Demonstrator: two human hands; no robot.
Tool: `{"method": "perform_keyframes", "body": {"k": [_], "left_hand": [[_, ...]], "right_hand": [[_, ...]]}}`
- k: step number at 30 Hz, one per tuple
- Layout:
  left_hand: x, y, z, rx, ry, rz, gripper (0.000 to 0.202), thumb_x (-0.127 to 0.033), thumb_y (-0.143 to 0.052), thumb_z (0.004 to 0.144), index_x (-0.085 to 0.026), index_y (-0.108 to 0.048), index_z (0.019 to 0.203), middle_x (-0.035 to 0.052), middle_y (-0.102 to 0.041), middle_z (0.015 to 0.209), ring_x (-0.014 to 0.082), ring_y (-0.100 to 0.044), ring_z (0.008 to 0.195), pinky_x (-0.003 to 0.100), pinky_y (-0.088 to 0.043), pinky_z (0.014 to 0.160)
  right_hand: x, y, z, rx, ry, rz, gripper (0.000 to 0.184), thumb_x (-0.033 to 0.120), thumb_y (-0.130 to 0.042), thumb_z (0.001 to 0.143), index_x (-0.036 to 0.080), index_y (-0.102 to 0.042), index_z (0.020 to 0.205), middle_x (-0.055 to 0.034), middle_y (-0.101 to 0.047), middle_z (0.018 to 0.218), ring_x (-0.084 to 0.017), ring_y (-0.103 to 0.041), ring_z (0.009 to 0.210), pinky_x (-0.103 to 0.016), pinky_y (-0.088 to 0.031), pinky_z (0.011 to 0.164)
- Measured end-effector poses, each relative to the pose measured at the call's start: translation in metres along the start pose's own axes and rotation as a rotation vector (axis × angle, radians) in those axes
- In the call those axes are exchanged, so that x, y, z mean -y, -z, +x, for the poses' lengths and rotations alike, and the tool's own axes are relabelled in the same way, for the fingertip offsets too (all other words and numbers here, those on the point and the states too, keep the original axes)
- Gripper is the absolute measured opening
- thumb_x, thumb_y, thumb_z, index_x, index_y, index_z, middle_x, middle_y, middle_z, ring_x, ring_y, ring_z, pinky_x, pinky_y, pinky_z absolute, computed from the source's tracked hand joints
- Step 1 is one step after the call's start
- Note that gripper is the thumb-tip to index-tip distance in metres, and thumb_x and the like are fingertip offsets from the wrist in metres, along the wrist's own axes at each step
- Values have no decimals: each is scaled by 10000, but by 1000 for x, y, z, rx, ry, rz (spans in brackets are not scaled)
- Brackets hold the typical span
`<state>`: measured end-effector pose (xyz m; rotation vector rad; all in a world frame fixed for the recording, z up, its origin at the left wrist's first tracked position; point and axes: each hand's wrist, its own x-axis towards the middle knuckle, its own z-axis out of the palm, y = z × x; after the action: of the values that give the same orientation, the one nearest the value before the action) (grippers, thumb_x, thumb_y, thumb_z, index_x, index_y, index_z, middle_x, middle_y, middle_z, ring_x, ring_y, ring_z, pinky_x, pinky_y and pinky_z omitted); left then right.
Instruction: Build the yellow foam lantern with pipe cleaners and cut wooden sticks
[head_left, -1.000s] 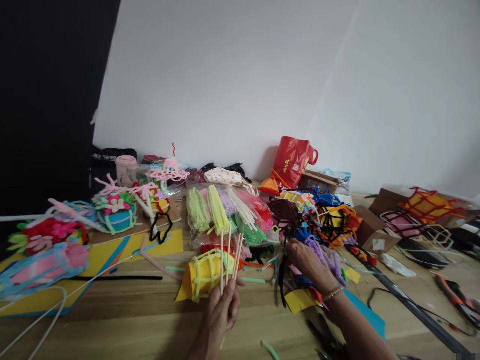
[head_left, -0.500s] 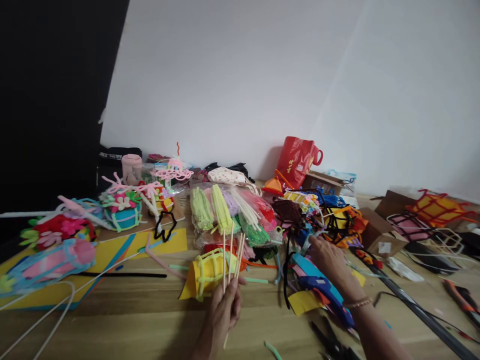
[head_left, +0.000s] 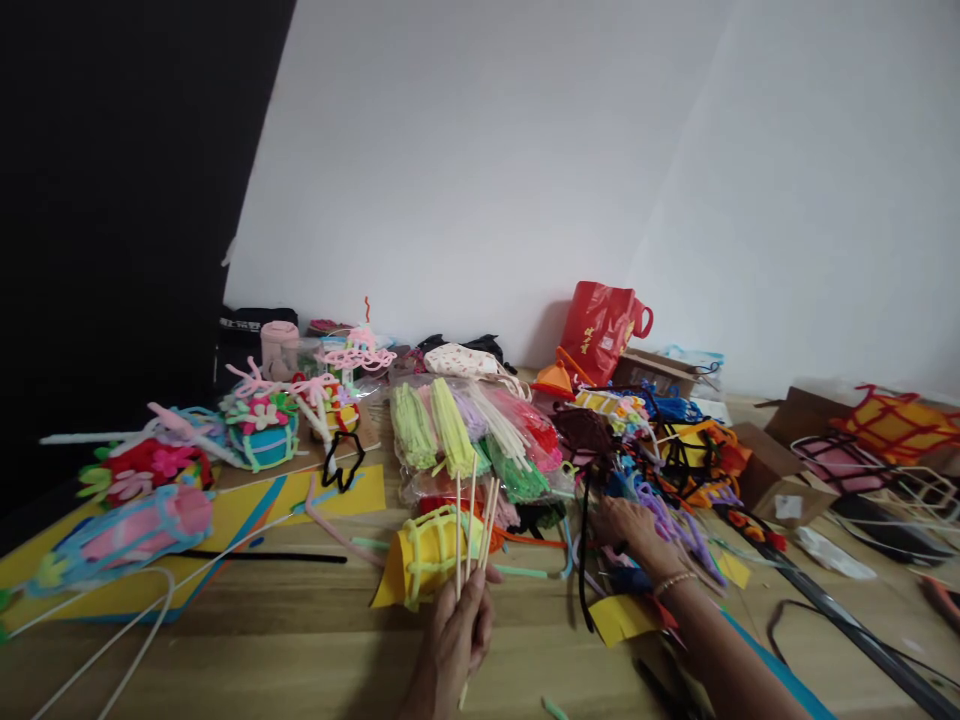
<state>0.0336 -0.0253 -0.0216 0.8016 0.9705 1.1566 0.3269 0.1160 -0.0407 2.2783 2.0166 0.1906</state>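
Observation:
My left hand (head_left: 459,632) is closed around several thin wooden sticks (head_left: 472,520) that stand upright above it. Just behind the sticks lies a yellow felt piece wrapped in pale yellow pipe cleaner (head_left: 427,555). My right hand (head_left: 628,525) reaches into a tangled pile of pipe cleaners (head_left: 675,500), palm down with fingers curled among purple and black strands; what it grips, if anything, is hidden. A bracelet circles that wrist. Bags of coloured pipe cleaners (head_left: 472,440) lie behind both hands.
Finished pipe-cleaner crafts (head_left: 255,430) and a pink and blue piece (head_left: 127,535) sit on yellow felt sheets at the left. A red bag (head_left: 604,330) leans on the wall. Cardboard boxes (head_left: 780,470) and wire-frame lanterns (head_left: 892,420) stand at the right. A dark rod (head_left: 847,625) crosses the wooden table.
My right hand lifted out of the pile, uncovering a blue glue gun, and has now gone back in, reaching farther left. The left hand with the sticks stayed put.

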Motion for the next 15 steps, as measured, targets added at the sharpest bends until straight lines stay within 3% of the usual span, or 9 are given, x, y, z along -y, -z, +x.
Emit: {"method": "perform_keyframes", "body": {"k": [4, 15], "left_hand": [[1, 3, 0, 24, -24, 6, 611, -740, -570, 655, -185, -578, 911, -92, -434, 473, 41, -283, 341, 171, -159, 341], [2, -2, 4, -14, -8, 12, 705, -817, -562, 551, -180, -565, 852, -107, -388, 420, 37, -237, 317, 177, -133, 332]], "right_hand": [[4, 0, 4, 64, -26, 26, 291, 329, -559, 918, 165, -566, 1158, -75, -603, 1157, -211, -617, 969, -414, -527, 818], [8, -6, 6, 61, -47, 44, 300, 321, -562, 916, 163, -558, 1172, -77, -596, 1169, -215, -614, 977, -420, -526, 821]]}}
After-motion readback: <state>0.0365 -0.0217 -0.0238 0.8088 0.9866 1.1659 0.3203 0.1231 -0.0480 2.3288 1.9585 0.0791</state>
